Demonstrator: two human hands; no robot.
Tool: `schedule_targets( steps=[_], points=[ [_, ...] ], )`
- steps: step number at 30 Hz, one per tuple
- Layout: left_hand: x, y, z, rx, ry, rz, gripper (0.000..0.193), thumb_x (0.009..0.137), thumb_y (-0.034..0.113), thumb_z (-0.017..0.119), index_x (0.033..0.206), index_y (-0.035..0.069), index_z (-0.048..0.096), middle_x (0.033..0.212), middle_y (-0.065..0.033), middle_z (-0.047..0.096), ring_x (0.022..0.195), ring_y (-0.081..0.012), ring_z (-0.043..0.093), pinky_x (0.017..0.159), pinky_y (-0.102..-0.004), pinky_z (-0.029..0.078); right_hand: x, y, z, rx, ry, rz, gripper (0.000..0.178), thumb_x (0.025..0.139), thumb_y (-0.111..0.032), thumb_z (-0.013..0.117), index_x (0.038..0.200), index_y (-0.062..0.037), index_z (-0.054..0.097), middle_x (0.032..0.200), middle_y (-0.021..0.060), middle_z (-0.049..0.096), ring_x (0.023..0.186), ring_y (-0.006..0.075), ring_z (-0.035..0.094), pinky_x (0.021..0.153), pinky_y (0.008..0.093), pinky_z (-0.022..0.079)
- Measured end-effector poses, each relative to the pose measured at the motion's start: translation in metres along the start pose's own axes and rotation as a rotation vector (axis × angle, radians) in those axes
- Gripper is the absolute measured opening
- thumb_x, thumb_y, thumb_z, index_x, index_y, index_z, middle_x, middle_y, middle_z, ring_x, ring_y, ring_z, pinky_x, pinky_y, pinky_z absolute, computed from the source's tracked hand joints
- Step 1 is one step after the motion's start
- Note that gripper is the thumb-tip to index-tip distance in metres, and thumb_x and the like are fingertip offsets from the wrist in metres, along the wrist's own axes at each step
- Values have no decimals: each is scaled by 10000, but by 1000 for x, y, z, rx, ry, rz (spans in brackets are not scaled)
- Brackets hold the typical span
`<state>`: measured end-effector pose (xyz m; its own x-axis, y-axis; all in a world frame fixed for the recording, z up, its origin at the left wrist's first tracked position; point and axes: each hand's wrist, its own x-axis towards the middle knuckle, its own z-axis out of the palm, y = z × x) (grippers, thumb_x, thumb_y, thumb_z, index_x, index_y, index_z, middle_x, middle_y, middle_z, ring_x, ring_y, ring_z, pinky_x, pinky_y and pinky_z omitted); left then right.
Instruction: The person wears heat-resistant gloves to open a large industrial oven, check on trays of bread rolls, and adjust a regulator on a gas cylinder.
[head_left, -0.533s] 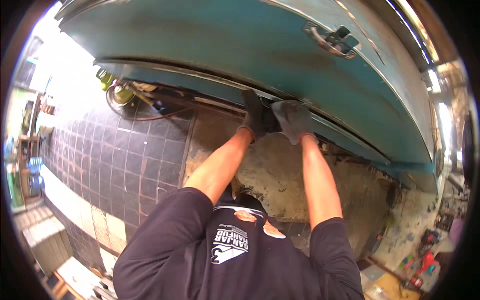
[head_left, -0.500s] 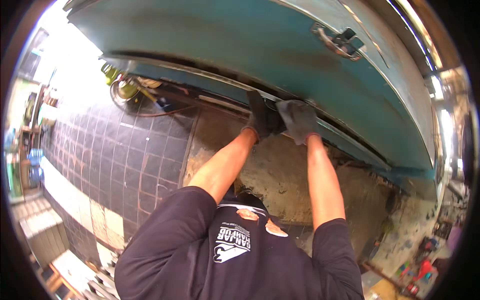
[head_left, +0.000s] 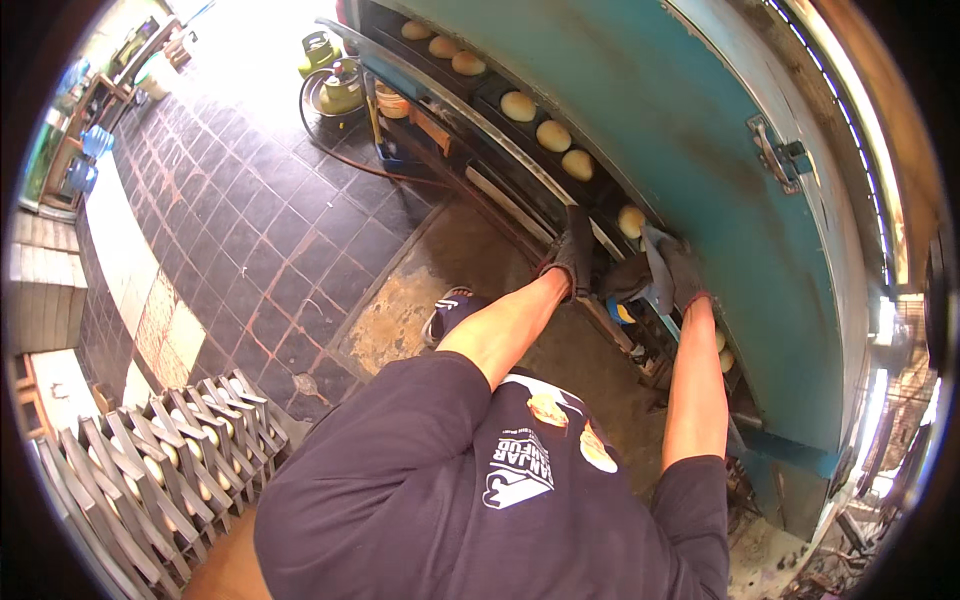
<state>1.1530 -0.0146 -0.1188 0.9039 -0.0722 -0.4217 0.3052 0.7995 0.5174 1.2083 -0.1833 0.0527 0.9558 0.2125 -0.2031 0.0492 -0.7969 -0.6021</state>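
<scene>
A teal oven [head_left: 715, 175] stands before me, with a long slot in its front. Inside the slot, round golden-topped buns [head_left: 553, 136] lie in a row on a dark tray [head_left: 497, 92]. My left hand [head_left: 572, 258], in a dark work glove, is at the slot's front rail, its fingers bent around something hidden. At the same rail, close beside the nearest bun [head_left: 631, 221], my right hand [head_left: 680, 272] is closed in a grey glove. A lighter grey flap shows at its fingers. What either hand grips is covered by the gloves.
Trays of pale buns sit in a grey slatted rack [head_left: 165, 465] behind me at left. Green gas cylinders [head_left: 340, 88] with a hose [head_left: 375, 172] stand left of the oven on dark floor tiles [head_left: 250, 230]. A metal door handle [head_left: 768, 152] juts from the oven.
The slot has opened wider and the buns inside have come into view. Both hands remain at the oven's front edge. My view has turned, bringing the slatted rack in at lower left.
</scene>
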Motion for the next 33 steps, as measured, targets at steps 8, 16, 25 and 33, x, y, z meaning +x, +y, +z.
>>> schedule_targets(
  steps=[8, 16, 25, 33],
  points=[
    [59, 12, -5, 716, 11, 44, 768, 1007, 696, 499, 1191, -29, 674, 1044, -174, 728, 930, -284, 651, 821, -479, 517, 33, 58, -8, -209, -116, 38, 373, 1047, -292, 591, 1308, -70, 740, 1363, 158, 714, 1220, 288, 683, 1033, 410, 540],
    [122, 0, -29, 1532, -374, 328, 433, 990, 402, 625, 1133, -6, 655, 1005, -189, 689, 927, -298, 647, 833, -452, 514, -10, 20, 23, -711, -317, -402, 435, 1004, -246, 556, 1409, -100, 623, 1311, 177, 715, 1271, 350, 655, 1050, 455, 530],
    [98, 16, -37, 1502, -416, 284, 335, 996, 316, 624, 1137, 14, 653, 1026, -187, 657, 956, -312, 634, 858, -432, 505, -116, 88, 120, -185, -417, 3, 536, 1029, -347, 597, 1472, -46, 561, 1297, 194, 717, 1198, 330, 681, 993, 378, 556],
    [-75, 93, -73, 1712, 29, 457, 253, 1002, 240, 623, 1141, 31, 650, 1044, -186, 629, 982, -324, 622, 880, -414, 497, -152, 132, 176, 632, -203, 514, 444, 1037, -382, 640, 1340, -58, 648, 1122, 126, 734, 930, 187, 657, 767, 290, 500]
  ],
)
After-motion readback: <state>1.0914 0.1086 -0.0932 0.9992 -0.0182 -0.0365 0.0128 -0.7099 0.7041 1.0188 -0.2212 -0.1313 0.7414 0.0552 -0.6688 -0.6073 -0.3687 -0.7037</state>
